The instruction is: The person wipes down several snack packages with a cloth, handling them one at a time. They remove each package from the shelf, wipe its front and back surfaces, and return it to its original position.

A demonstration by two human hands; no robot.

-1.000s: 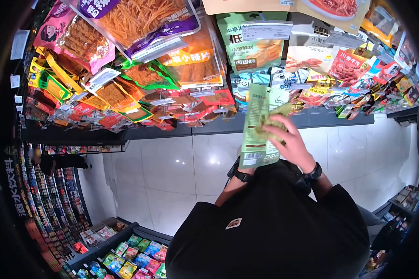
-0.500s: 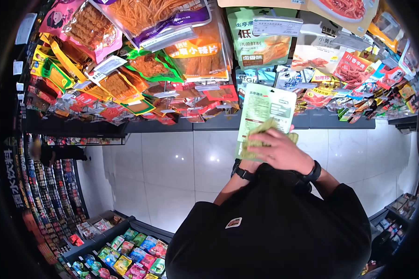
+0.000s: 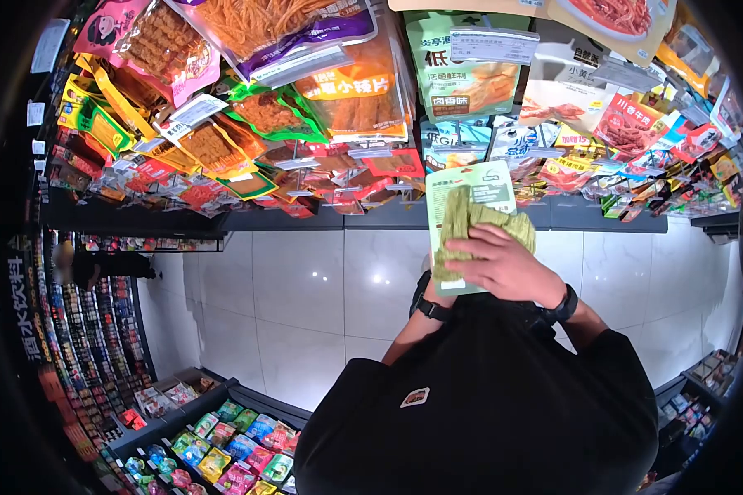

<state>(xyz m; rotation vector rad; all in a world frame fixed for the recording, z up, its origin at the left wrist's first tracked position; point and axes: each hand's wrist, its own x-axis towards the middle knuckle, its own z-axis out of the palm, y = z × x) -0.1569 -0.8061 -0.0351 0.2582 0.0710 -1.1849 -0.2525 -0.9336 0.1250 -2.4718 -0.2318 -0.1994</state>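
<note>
A light green snack packet (image 3: 471,176) with small printed text is held in front of my chest, its hanging hole toward the shelf. My right hand (image 3: 499,262) presses a crumpled olive-green cloth (image 3: 504,221) against the packet's face, fingers pointing left. My left hand (image 3: 442,290) is at the packet's lower end, mostly hidden behind it; its fingers do not show. Green packets of similar colour (image 3: 470,78) hang just beyond, behind a price tag.
Hanging snack bags (image 3: 359,99) fill the rack across the front, above a dark shelf edge (image 3: 305,221). A bin of colourful packets (image 3: 239,445) stands at lower left. A person in dark clothes (image 3: 111,268) is at far left, near stocked shelves.
The packet has shifted slightly toward me and become more upright. My right hand and the cloth have moved over it, and the cloth is more spread out, covering more of the print.
</note>
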